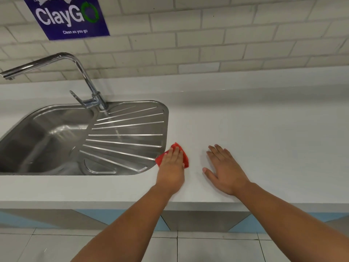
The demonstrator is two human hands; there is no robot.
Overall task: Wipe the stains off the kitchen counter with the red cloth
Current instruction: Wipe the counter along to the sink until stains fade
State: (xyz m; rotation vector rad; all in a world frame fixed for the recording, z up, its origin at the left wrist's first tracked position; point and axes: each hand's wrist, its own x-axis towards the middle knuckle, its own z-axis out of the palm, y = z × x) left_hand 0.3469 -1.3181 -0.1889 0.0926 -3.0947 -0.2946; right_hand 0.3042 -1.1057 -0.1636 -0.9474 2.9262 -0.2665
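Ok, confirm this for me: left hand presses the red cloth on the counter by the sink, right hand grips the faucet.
Not quite. The head view shows the right hand lying flat on the counter, nowhere near the faucet. The left hand does press the red cloth by the sink.

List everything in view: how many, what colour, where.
red cloth: one, red, on the counter by the sink's right corner, under the left hand
counter: one, white, across the middle
sink: one, steel, set in the counter, left
faucet: one, chrome, behind the sink
poster: one, purple, wall, upper left
tiled wall: one, off-white, behind the counter
cabinet fronts: several, grey and blue, under the counter
floor tiles: several, light grey, bottom
left hand: one, pressing flat on the red cloth
right hand: one, flat on the counter, right of the red cloth
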